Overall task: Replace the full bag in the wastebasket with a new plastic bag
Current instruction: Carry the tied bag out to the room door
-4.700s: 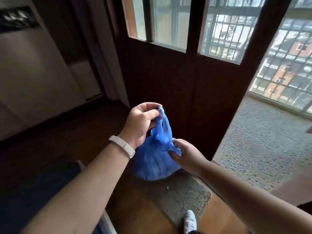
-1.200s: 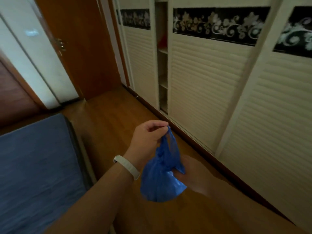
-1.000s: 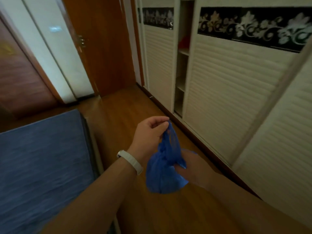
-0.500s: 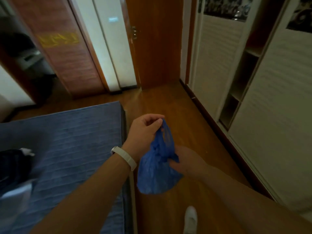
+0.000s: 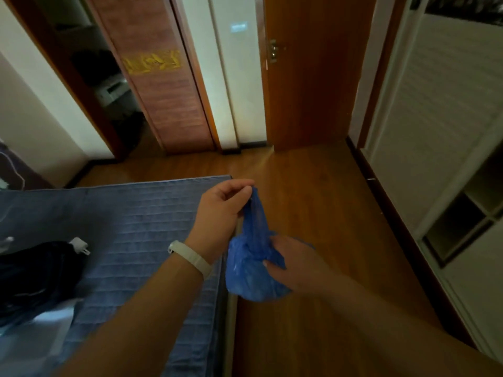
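Observation:
A full blue plastic bag [image 5: 251, 278] hangs in front of me, knotted at its neck, above the wooden floor beside the bed. My left hand [image 5: 221, 213], with a white band on the wrist, pinches the bag's upper end between thumb and fingers. My right hand [image 5: 295, 263] grips the bag at the knot and cups its right side. No wastebasket is in view.
A bed with a blue quilted cover [image 5: 130, 240] fills the left, with a dark bundle [image 5: 35, 273] on it. A wooden door [image 5: 310, 77] stands ahead. White louvred wardrobe doors and open shelves [image 5: 446, 148] line the right wall. Wooden floor [image 5: 313, 191] runs between them.
The view has swung left from the balcony door, along the wardrobe, to the bed and the room door. Both hands keep the same hold on the blue bag.

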Motion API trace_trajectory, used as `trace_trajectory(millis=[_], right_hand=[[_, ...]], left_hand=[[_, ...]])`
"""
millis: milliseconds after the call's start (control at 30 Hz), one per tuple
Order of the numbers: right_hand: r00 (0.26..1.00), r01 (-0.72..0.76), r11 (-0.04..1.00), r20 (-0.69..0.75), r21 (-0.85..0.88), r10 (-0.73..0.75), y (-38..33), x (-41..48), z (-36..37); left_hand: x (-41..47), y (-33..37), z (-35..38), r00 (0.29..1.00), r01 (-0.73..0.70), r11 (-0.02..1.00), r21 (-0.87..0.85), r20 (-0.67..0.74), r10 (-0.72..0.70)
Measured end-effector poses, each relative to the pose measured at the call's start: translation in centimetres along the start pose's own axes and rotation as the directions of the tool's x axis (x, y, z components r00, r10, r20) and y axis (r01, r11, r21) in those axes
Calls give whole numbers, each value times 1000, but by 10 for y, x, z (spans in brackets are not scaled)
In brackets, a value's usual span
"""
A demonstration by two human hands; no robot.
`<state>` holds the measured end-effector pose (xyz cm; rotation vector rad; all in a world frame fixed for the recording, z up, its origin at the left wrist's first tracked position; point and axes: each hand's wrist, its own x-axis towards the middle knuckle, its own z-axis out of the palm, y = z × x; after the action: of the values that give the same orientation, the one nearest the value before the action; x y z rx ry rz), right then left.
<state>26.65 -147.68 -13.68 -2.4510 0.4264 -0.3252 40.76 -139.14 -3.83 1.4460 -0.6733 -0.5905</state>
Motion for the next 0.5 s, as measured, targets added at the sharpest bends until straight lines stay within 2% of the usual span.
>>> trace_trajectory(millis=[100,233,500], right_hand=[[1000,3,1000,7,-14,-3,12,40,-10],[1000,-22,999,19,-31,23,38,99,-21],[994,-87,994,65,61,83,83,229,-17]], left_hand=[[40,1,-2,1000,6,1000,-16,-8,-6],[106,3,-2,999,55,987,-148,7,-54],[249,-35,-26,994,100,956,-276,66,-85]])
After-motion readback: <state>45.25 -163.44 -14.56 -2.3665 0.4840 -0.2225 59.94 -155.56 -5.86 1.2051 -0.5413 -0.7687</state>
